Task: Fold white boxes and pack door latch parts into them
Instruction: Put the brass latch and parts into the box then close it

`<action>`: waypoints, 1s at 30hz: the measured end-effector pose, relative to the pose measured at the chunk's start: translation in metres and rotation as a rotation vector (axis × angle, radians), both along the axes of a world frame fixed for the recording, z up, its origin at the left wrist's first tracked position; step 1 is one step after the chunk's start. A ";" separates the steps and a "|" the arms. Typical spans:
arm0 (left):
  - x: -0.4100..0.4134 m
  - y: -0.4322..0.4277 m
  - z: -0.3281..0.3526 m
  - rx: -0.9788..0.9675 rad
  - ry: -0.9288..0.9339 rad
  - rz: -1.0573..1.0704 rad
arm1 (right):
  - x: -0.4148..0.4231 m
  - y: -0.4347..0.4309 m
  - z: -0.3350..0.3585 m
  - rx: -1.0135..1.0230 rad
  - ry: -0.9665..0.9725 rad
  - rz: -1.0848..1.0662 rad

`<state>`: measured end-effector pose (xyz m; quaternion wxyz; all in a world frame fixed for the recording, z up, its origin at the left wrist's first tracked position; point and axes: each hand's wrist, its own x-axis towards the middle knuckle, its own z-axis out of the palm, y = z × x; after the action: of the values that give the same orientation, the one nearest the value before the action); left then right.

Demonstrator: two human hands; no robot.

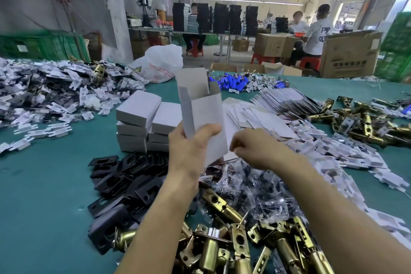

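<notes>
Counts on the packing table

One open box [200, 104]; six shut boxes [139, 108] showing, in two stacks of three; two hands, a left hand [189, 147] and a right hand [251, 149]; one white bag [160, 62]; three people [315, 33] at the far tables, and three red stools [309, 62]. The rest lies in heaps (too tangled to count piece by piece): two heaps of brass latches [222, 247], one near and one at the right; one heap of black plates [124, 184]; one spread of flat blanks [255, 115]; two heaps of carded parts [44, 87], left and right; one heap of screw bags [255, 187]; one heap of blue parts [231, 83].
</notes>
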<state>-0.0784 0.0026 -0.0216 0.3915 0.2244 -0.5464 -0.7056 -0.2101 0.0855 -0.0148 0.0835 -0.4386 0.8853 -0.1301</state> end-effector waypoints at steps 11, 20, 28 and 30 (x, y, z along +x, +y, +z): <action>0.019 -0.029 0.017 -0.054 0.054 0.162 | 0.056 -0.070 -0.046 0.083 -0.004 0.333; 0.016 -0.029 0.013 -0.036 0.039 0.132 | 0.061 -0.070 -0.050 -0.101 -0.084 0.248; 0.013 -0.024 0.012 -0.063 0.017 0.061 | 0.026 0.007 0.005 -0.366 -0.389 -0.088; 0.011 -0.022 0.010 -0.079 0.003 0.039 | 0.023 0.030 0.017 -0.475 -0.506 -0.131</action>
<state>-0.0671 -0.0198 -0.0120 0.4145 0.2181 -0.5687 -0.6762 -0.1871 0.1152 0.0024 0.1873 -0.3421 0.8078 -0.4420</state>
